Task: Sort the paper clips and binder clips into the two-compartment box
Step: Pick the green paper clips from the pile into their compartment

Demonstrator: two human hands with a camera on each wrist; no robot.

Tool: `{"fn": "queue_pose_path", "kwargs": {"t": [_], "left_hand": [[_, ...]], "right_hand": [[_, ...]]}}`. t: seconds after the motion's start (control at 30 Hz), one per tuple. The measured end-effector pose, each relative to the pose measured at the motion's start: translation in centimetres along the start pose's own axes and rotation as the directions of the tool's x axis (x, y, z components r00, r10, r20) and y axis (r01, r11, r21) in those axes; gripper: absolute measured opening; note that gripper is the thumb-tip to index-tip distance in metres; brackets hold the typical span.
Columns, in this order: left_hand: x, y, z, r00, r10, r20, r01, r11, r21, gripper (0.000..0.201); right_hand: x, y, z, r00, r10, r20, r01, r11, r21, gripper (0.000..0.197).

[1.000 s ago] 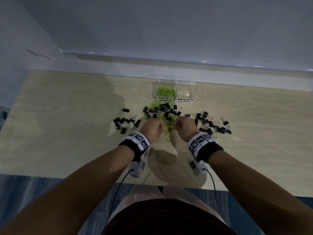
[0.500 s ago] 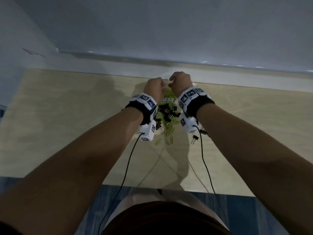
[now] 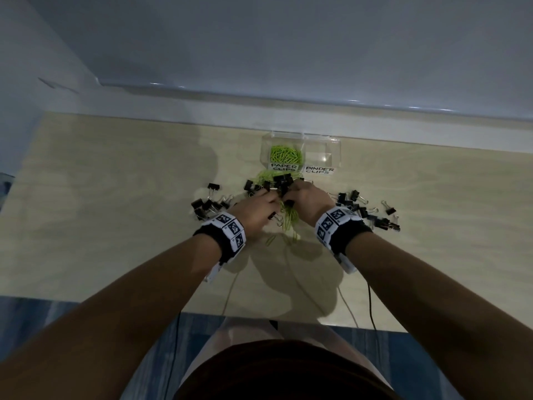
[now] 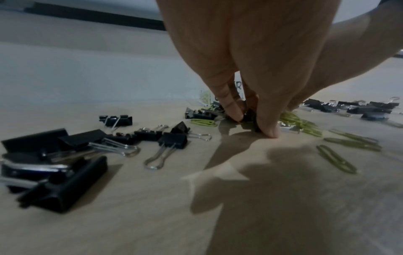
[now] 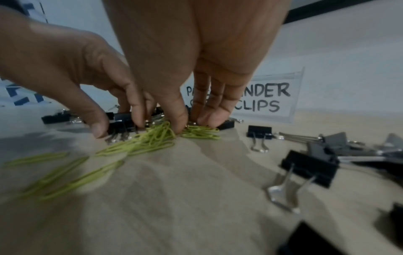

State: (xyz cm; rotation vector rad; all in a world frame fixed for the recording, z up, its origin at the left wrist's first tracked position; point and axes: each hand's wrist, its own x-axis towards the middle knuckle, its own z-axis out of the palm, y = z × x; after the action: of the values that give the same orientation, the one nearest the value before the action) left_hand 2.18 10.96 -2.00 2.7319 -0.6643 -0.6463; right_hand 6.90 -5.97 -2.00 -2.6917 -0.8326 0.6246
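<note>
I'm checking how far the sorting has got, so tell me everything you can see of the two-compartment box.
The two-compartment box is a small clear container, plastic by its look, standing upright at the table's far edge. White handwritten labels on its front read PAPER CLIPS on the left and BINDER CLIPS on the right. The left compartment holds a heap of green paper clips; the right looks empty. Neither hand touches it.

One clear two-compartment box (image 3: pixel 300 153) with two labels stands on the table. Two hands work among the clips. Black binder clips (image 3: pixel 364 210) lie in three clusters, too many and too overlapped to count; green paper clips (image 3: pixel 286 155) likewise.
</note>
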Motion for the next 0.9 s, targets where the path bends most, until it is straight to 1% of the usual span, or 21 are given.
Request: {"fn": "queue_pose_path", "kwargs": {"t": [0.07,0.13,0.2,0.27,0.3,0.37,0.4,0.43,0.47,0.53,0.57,0.6,0.63,0.7,0.8,0.83,0.9], "left_hand": [[-0.1,-0.3,0.1,1.0,-0.013,0.006,0.013,1.0,-0.012,0.039],[-0.5,-0.5,0.3,1.0,-0.01,-0.029,0.01,1.0,-0.012,0.036],[-1.1,-0.8,0.7,0.998,0.005,-0.07,-0.006,1.0,-0.02,0.033],[-2.0,-1.0,1.0,0.995,0.001,-0.098,-0.004,0.999,-0.034,0.031],[-2.5,-1.1,1.2,0.993,-0.015,-0.121,0.008,0.999,-0.052,0.031],[-3.7,-1.2,1.5,0.98,-0.089,-0.179,0.063,0.987,-0.148,0.028],[-4.4,-1.4,1.6,0.966,-0.145,-0.215,0.099,0.972,-0.212,0.026],[-5.0,-1.7,1.5,0.942,-0.209,-0.262,0.136,0.953,-0.271,0.023],[-5.7,-2.2,1.5,0.906,-0.28,-0.318,0.174,0.93,-0.324,0.02],[-7.1,-3.7,1.4,0.811,-0.433,-0.394,0.264,0.871,-0.414,0.021],[-7.7,-4.7,1.4,0.775,-0.491,-0.399,0.31,0.844,-0.437,0.024],[-8.1,-5.5,1.4,0.758,-0.515,-0.4,0.345,0.838,-0.424,0.028],[-8.4,-6.2,1.3,0.761,-0.508,-0.405,0.368,0.851,-0.375,0.032],[-8.3,-6.8,0.9,0.781,-0.453,-0.429,0.37,0.89,-0.267,0.038],[-6.4,-5.6,-0.1,0.814,-0.375,-0.443,0.303,0.926,-0.228,0.033],[-5.5,-4.8,-0.3,0.839,-0.345,-0.421,0.262,0.934,-0.242,0.03],[-3.8,-3.2,-0.1,0.904,-0.272,-0.331,0.188,0.946,-0.263,0.029]], "right_hand": [[0.0,0.3,0.1,0.999,-0.033,0.021,0.034,0.998,-0.046,0.026],[-0.2,0.5,0.2,0.998,-0.044,0.038,0.047,0.995,-0.086,0.021],[-0.6,0.7,0.5,0.999,-0.045,0.019,0.046,0.994,-0.096,0.019],[-1.0,0.9,0.7,0.998,-0.048,-0.049,0.045,0.998,-0.053,0.018],[-1.4,0.9,0.7,0.994,-0.045,-0.102,0.045,0.999,-0.002,0.017],[-2.5,1.3,0.5,0.976,-0.001,-0.217,0.025,0.994,0.107,0.016],[-3.1,1.9,0.4,0.96,0.043,-0.276,-0.002,0.989,0.148,0.015],[-3.8,2.6,0.3,0.938,0.098,-0.332,-0.037,0.982,0.186,0.013],[-4.5,3.5,0.3,0.913,0.161,-0.375,-0.079,0.972,0.223,0.011],[-6.0,5.5,0.6,0.862,0.282,-0.422,-0.179,0.947,0.267,0.009],[-6.6,6.3,0.7,0.843,0.328,-0.426,-0.231,0.937,0.263,0.01],[-7.1,6.9,0.9,0.831,0.357,-0.427,-0.275,0.931,0.241,0.012],[-7.5,7.2,0.9,0.825,0.367,-0.431,-0.304,0.929,0.21,0.014],[-7.3,6.9,0.7,0.83,0.351,-0.434,-0.317,0.936,0.152,0.017],[-5.7,5.0,0.0,0.872,0.263,-0.412,-0.247,0.965,0.094,0.016],[-5.1,4.2,-0.1,0.888,0.228,-0.399,-0.217,0.973,0.072,0.016],[-3.8,2.7,-0.2,0.921,0.191,-0.34,-0.189,0.981,0.038,0.02]]}}
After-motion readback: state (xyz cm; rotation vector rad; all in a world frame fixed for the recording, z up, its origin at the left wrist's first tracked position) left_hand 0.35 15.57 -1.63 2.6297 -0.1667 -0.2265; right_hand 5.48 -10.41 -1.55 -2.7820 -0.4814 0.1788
